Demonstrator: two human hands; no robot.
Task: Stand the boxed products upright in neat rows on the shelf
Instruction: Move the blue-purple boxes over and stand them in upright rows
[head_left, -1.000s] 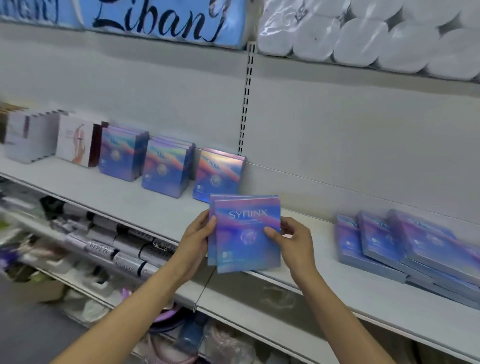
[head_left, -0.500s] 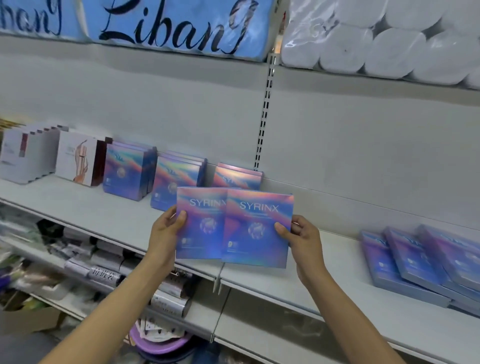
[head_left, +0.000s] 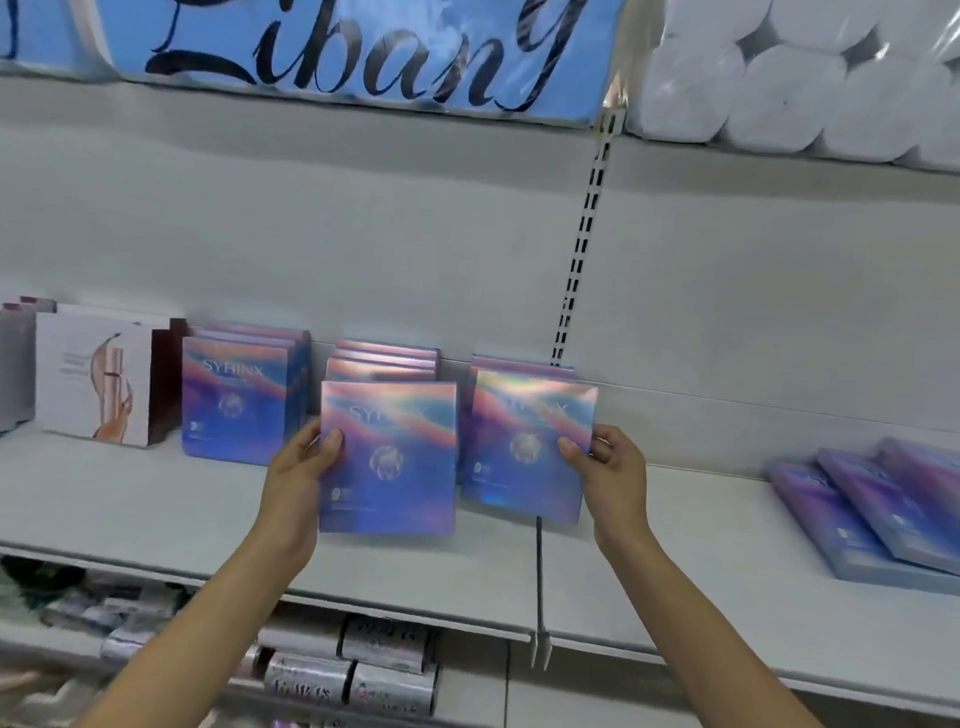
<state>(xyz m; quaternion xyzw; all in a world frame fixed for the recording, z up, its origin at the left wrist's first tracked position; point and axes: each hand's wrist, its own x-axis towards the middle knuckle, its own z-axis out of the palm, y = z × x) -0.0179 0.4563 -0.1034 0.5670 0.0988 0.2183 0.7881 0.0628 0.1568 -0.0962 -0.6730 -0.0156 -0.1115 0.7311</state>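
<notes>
Two iridescent blue-purple SYRINX boxes are upright over the white shelf (head_left: 130, 514). My left hand (head_left: 296, 467) grips the left box (head_left: 389, 457) by its left edge, in front of the middle row (head_left: 384, 358). My right hand (head_left: 613, 467) grips the right box (head_left: 524, 441) by its right edge, in front of the right row (head_left: 519, 364). Whether either box rests on the shelf I cannot tell. A third row of the same boxes (head_left: 239, 395) stands further left. Three more boxes (head_left: 883, 514) lie flat and overlapping at the right.
White boxes with a cosmetics picture (head_left: 98, 379) stand at the far left. A slotted upright (head_left: 582, 249) runs up the back wall. Wrapped paper rolls (head_left: 805, 78) and a blue package (head_left: 363, 47) sit on the shelf above. Silvery packets (head_left: 353, 670) fill the shelf below.
The two boxes, held stacked together a second ago, have been split apart, one in each hand, and carried up and back toward the standing rows.
</notes>
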